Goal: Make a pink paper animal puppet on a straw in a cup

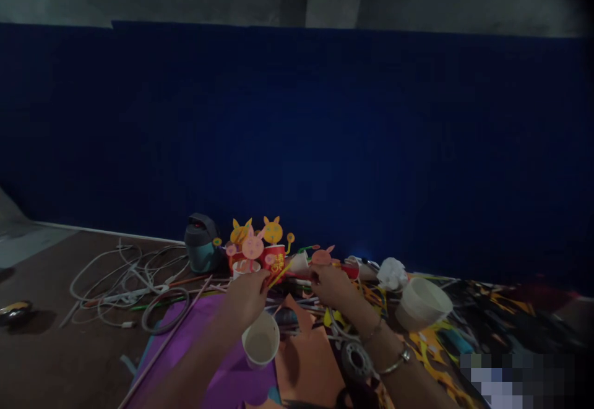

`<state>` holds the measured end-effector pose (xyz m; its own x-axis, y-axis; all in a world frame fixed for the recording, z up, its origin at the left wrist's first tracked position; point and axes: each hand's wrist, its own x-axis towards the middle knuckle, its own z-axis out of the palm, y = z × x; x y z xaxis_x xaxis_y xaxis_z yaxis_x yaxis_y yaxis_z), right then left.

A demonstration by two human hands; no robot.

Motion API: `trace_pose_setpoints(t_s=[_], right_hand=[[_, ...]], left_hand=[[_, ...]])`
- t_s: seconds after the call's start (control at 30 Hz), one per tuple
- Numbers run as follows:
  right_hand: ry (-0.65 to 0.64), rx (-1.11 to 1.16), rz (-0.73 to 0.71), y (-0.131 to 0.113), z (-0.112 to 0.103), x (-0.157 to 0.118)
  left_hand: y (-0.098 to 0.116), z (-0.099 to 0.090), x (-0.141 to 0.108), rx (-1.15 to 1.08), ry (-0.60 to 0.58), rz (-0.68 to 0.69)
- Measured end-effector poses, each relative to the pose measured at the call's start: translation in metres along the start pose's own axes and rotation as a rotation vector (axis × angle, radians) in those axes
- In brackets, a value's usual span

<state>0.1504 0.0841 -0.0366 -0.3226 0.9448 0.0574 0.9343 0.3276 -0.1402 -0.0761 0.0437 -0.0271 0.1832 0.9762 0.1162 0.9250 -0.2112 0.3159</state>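
Over the craft pile, my left hand (248,294) is closed near a thin yellow strip (281,274); what its fingertips pinch is too small to make out. My right hand (330,285) is also closed, just below an orange paper animal head (322,255), its fingertips partly hidden. Behind my left hand stand cups with paper animal faces: a pink one (253,245) and yellow ones (273,231), one on a red cup (275,259). Below my left hand a white paper cup (261,340) stands beside orange paper (309,365) and purple sheets (232,372).
A teal and dark canister (202,245) stands at the back left, beside tangled white cables (125,279). On the right are a white tub (423,304), crumpled white paper (392,273), a tape roll (356,359) and yellow paper scraps (429,359). A blue panel (297,137) rises behind.
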Motion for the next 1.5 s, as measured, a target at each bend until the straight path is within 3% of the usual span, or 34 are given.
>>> trace_pose_setpoints(t_s=[0.13,0.23,0.37,0.5,0.6,0.77,0.87,1.03,1.23,1.33,1.5], right_hand=[[0.072,0.028,0.089,0.011,-0.015,-0.007],[0.105,0.241,0.045,0.006,-0.023,-0.010],[0.075,0.620,-0.100,-0.020,-0.022,-0.015],[0.003,0.918,-0.225,-0.041,-0.016,-0.017],[-0.007,0.824,-0.252,-0.037,-0.015,-0.016],[-0.083,0.196,-0.155,-0.016,-0.003,-0.014],[-0.106,0.047,-0.126,-0.016,0.010,-0.012],[-0.049,0.048,-0.155,-0.013,0.009,-0.007],[0.130,0.434,-0.141,0.018,-0.007,0.004],[0.096,0.404,-0.177,0.020,-0.004,0.002],[0.045,0.245,-0.143,0.000,0.009,-0.009]], left_hand=[[-0.002,0.003,0.000,0.003,0.019,0.001],[-0.001,0.006,0.002,-0.134,0.079,0.038],[0.010,0.005,0.003,-0.666,0.117,0.091],[0.023,-0.002,0.000,-1.117,0.035,-0.040],[0.024,-0.005,0.001,-1.258,0.114,-0.157],[0.014,-0.007,0.008,-1.346,0.292,-0.243],[0.011,-0.009,0.009,-1.330,0.338,-0.254],[0.010,-0.010,0.008,-1.310,0.340,-0.235],[0.002,-0.009,0.012,-1.460,0.485,-0.245],[0.002,-0.010,0.013,-1.561,0.517,-0.265],[0.003,-0.011,0.012,-1.540,0.497,-0.312]])
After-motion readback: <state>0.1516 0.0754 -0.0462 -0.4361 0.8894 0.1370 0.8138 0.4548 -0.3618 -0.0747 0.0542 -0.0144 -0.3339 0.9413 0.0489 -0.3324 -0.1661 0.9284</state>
